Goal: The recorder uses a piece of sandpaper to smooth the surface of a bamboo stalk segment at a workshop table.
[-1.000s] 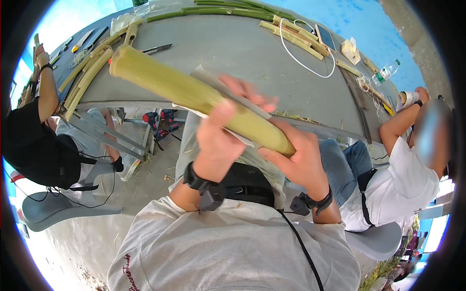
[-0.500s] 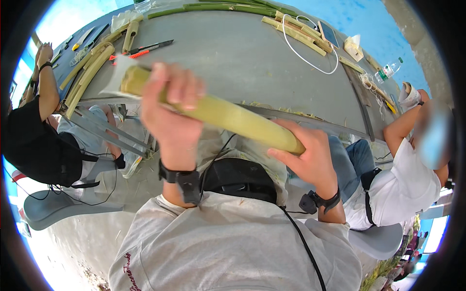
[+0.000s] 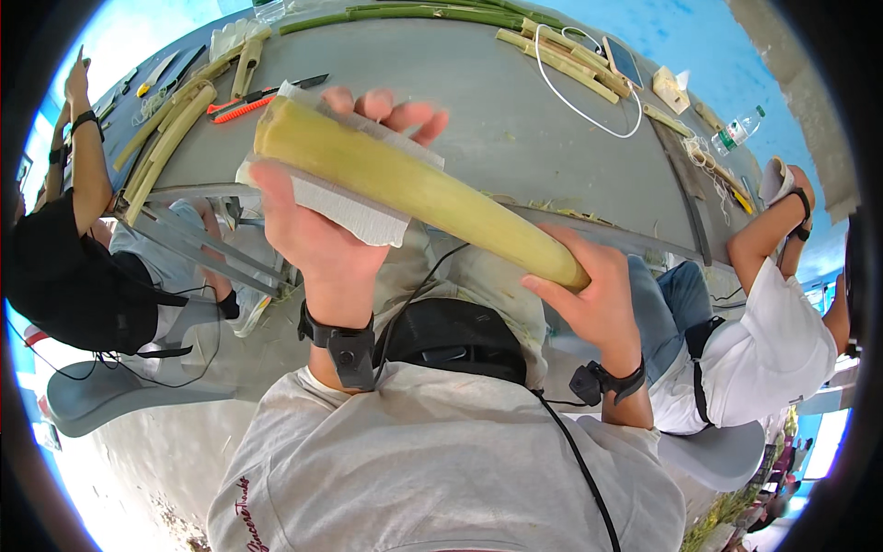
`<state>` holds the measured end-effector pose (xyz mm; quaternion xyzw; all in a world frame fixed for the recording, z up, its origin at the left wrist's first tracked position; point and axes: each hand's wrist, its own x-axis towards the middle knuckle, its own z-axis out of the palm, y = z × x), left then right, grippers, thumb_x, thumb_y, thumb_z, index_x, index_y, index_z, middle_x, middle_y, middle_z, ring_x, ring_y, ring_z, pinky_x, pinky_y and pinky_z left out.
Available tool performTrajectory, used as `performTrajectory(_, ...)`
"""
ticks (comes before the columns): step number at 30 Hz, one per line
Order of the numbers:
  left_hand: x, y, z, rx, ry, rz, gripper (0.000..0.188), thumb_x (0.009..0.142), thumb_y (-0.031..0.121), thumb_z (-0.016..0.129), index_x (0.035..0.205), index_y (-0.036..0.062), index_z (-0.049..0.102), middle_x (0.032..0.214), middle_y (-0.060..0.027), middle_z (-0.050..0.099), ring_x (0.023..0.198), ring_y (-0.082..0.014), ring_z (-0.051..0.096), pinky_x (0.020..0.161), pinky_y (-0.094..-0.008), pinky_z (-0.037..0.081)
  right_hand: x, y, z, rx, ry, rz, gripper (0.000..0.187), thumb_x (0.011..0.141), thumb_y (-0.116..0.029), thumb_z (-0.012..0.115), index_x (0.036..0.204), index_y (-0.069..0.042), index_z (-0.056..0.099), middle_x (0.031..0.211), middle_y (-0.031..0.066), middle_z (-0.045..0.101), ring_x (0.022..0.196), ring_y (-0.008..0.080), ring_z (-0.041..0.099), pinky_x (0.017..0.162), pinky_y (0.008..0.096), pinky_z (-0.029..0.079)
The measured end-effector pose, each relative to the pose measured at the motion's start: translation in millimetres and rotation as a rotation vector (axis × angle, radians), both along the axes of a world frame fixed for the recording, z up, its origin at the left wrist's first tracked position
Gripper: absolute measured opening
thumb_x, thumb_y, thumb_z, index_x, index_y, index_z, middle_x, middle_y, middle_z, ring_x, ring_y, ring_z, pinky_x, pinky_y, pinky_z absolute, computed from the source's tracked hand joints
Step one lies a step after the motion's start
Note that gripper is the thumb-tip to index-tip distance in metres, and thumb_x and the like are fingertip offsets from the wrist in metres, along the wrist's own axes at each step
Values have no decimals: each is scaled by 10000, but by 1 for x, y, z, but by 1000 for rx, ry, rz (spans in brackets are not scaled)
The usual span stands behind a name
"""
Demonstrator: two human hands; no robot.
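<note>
Where visible, grey table [image 3: 451,101], perhaps concrete floor [image 3: 152,451].

Most of my left hand's [image 3: 320,241] palm is hidden behind the pale sheet [image 3: 354,210] and the bamboo tube [image 3: 414,189], and so is the middle of the sheet. My right hand [image 3: 598,290] covers part of the tube's lower end, and I can't see how its other fingers lie underneath. The sheet's upper corner overlaps the orange-and-black cutter [image 3: 241,110]. At the top edge, a clear container [image 3: 269,11] is cut off. The dark rim swallows part of the person on my left [image 3: 78,281]. Far off at lower right, the figures [image 3: 796,460] are too small to tell.
</note>
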<state>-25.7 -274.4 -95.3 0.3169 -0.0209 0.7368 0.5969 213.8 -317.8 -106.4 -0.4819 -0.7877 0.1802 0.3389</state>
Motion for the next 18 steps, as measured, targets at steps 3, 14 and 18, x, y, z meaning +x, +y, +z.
performTrajectory(3,-2,9,-13,43,-87,-150,371,922,430,558,1043,97,446,818,-17,495,851,-205,520,926,-463,407,1,2,0,27,-42,26,433,721,-254,799,1105,-102,669,833,111,692,708,289,665,652,314,507)
performTrajectory(14,-12,17,-14,-115,-98,0,199,954,211,536,788,150,444,591,57,364,529,-117,406,656,-327,411,-6,2,2,75,-88,30,427,736,-303,784,1103,-122,663,801,97,682,698,310,649,636,338,503)
performTrajectory(18,21,9,-13,-217,-43,0,223,973,184,502,767,143,429,581,70,340,510,-80,360,615,-282,386,-13,7,6,80,-104,9,421,737,-312,782,1096,-127,665,790,93,684,697,313,651,636,343,506)
